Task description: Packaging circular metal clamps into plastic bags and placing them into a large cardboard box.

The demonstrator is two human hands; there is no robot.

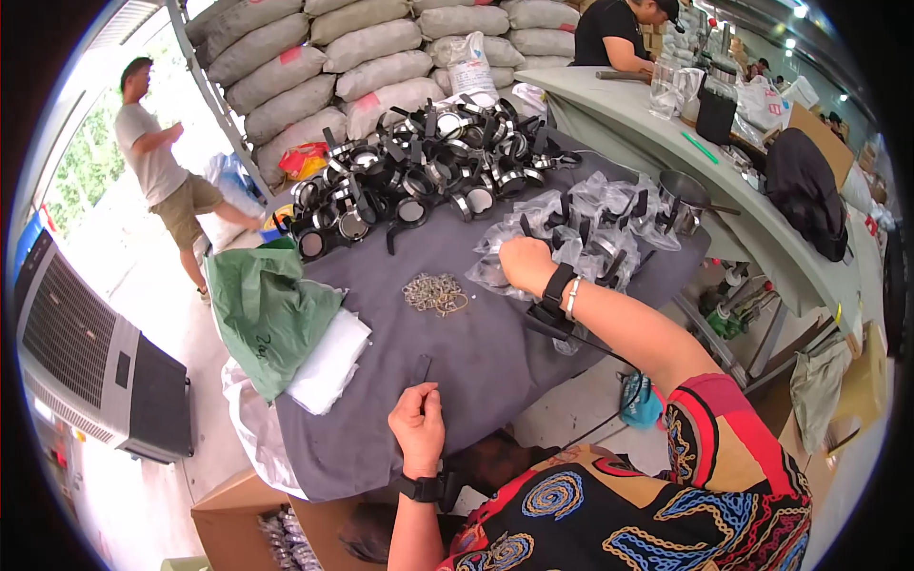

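Note:
My left hand [417, 428] is closed near the table's front edge. A dark, narrow handle-like piece [425, 366] sticks out past its fingers. My right hand [526, 265] is closed at the near left side of a pile of clear plastic bags [590, 228] with black-handled pieces inside. What its fingers grip is hidden. Between the hands and the far heap lies a small tangle of yellowish rubber bands [435, 294]. The heap [409, 176] is of unwrapped round metal pieces with black handles.
A grey cloth [381, 285] covers the table. At its left lie a green sack [267, 309] and white sheets [328, 366]. An open carton [228, 519] stands below, near a large air cooler [81, 333]. Two people, stacked sacks [381, 76] and a long counter [619, 105] are beyond.

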